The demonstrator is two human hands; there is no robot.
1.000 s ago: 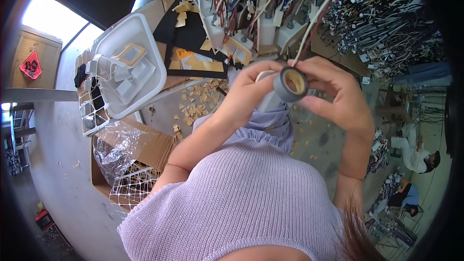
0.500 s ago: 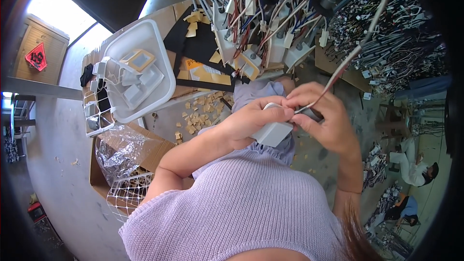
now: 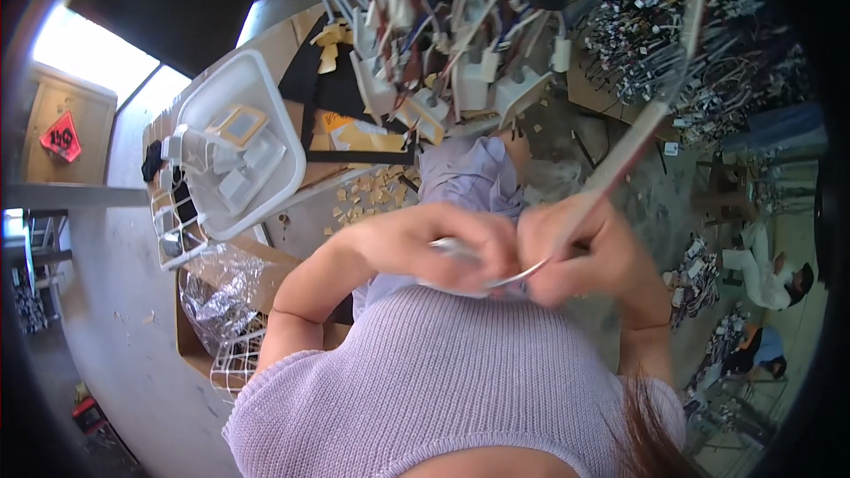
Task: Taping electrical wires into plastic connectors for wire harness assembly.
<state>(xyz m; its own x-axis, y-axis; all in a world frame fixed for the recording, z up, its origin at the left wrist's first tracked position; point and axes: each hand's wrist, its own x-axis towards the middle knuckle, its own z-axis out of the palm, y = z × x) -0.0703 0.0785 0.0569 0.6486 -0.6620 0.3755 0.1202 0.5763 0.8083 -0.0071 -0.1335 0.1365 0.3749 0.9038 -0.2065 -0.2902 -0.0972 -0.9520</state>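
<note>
Looks mid-work, one piece in hand. Cupping a pale part (image 3: 456, 250) in the left hand (image 3: 416, 239), gripping a pale-and-red cable (image 3: 625, 152) in the right hand (image 3: 611, 257), just in front of the knit top (image 3: 469, 363). Done, as far as visible: getting cable and part to the same spot. Left: can't say; too blurred there to judge as attached or loose. Not set down, so not counting as complete.

For comparison: seeing wired white housings (image 3: 522, 99) in a cluster beyond the hands, probably further along. Also seeing loose white pieces (image 3: 235, 186) inside the white tub (image 3: 276, 96) off to the left, possibly not worked on; can't confirm.

Position against fingers: have the part inside the left hand, mostly hidden, showing only as a pale sliver among the fingers. See the cable slant down from upper right across the right hand, then curve out thin toward the left fingers. Can't confirm contact with the part.

Fingers: curling left ones closed around the part; holding right ones narrow on the cable, detail smeared. Can't tell touching from nearly touching between hands.
</note>
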